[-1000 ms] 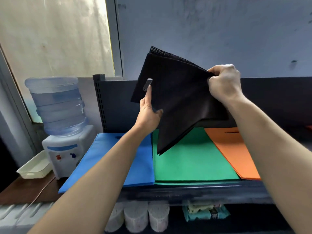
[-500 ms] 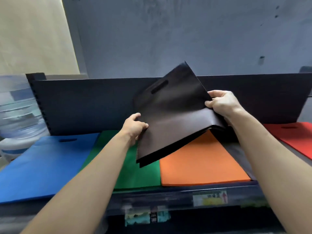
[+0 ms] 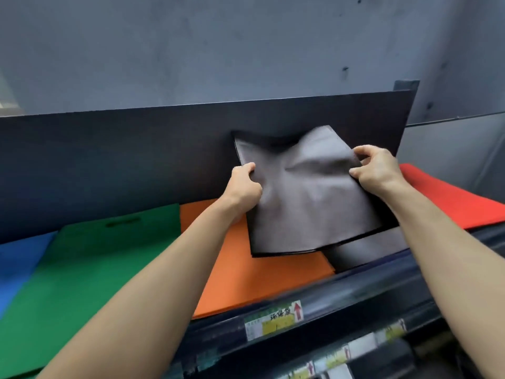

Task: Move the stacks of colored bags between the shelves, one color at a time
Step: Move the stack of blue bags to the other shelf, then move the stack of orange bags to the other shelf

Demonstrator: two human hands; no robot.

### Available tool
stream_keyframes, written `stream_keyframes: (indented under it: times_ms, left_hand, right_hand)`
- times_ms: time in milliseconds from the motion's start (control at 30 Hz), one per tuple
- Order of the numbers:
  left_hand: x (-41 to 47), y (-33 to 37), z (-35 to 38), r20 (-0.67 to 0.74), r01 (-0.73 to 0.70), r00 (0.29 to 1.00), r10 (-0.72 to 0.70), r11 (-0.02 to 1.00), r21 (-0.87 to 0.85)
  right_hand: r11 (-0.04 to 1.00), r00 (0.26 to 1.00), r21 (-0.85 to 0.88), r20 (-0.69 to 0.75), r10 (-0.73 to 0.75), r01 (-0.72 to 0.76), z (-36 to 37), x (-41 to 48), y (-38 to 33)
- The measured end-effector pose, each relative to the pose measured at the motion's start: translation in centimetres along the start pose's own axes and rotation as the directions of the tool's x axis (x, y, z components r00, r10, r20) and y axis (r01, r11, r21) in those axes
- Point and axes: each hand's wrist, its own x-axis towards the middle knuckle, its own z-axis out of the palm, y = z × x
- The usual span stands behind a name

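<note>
My left grip [image 3: 244,184] clenched on left edge of black bag stack [image 3: 306,203], thumb on top. My right grip [image 3: 375,170] pinches stack's right edge. Stack tilted above shelf [image 3: 355,291], far end up against dark back panel [image 3: 136,160], near edge overhanging orange stack [image 3: 246,274] and dark bag [image 3: 366,253] lying flat on shelf. Red stack [image 3: 448,198] just right. Green stack [image 3: 103,263] beside orange, blue stack [image 3: 16,263] far left. Label with red arrow [image 3: 273,321] on shelf front.
</note>
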Motion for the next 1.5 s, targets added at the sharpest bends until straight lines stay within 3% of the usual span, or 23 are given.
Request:
stream_keyframes:
  times_ms: [233, 400, 633, 867, 1033, 1200, 1333, 1500]
  left_hand:
    - [1.9, 2.6, 6.9, 0.064, 0.007, 0.998, -0.016, 0.991, 0.134]
    - [2.6, 3.1, 12.0, 0.052, 0.087, 0.993, -0.104, 0.963, 0.254]
    - [1.8, 2.4, 16.3, -0.012, 0.237, 0.964, -0.264, 0.843, 0.483]
    - [1.3, 3.6, 17.3, -0.157, 0.259, 0.965, -0.208, 0.703, 0.662]
    - [1.9, 7.9, 18.4, -0.143, 0.042, 0.988, 0.057, 0.797, 0.603]
    - [2.4, 14.1, 21.8, -0.083, -0.287, 0.929, 0.360, 0.845, 0.451]
    - [2.3, 18.8, 26.7, -0.021, -0.514, 0.827, 0.562, 0.772, 0.374]
    - [-0.2, 25.0, 35.1, 0.101, -0.755, 0.638, 0.763, 0.595, 0.276]
  right_hand:
    - [0.988, 1.000, -0.157, -0.023, -0.001, -0.003, -2.1, 3.7, 5.8]
    - [0.975, 0.995, -0.216, 0.091, -0.034, 0.053, -2.4, 6.8, 9.7]
    - [0.944, 0.956, -0.292, 0.287, -0.067, 0.154, -1.4, 8.5, 14.1]
    - [0.929, 0.934, -0.267, 0.316, -0.165, 0.255, -1.8, 9.5, 13.8]
    - [0.940, 0.940, -0.151, 0.208, -0.272, 0.305, -5.1, 9.7, 12.3]
    - [0.901, 0.937, -0.260, 0.057, -0.346, 0.348, -10.9, 9.1, 12.3]
    - [0.806, 0.922, -0.510, -0.058, -0.382, 0.302, -16.4, 7.9, 15.0]
    - [0.696, 0.909, -0.713, -0.232, -0.346, 0.082, -25.1, 5.2, 20.1]
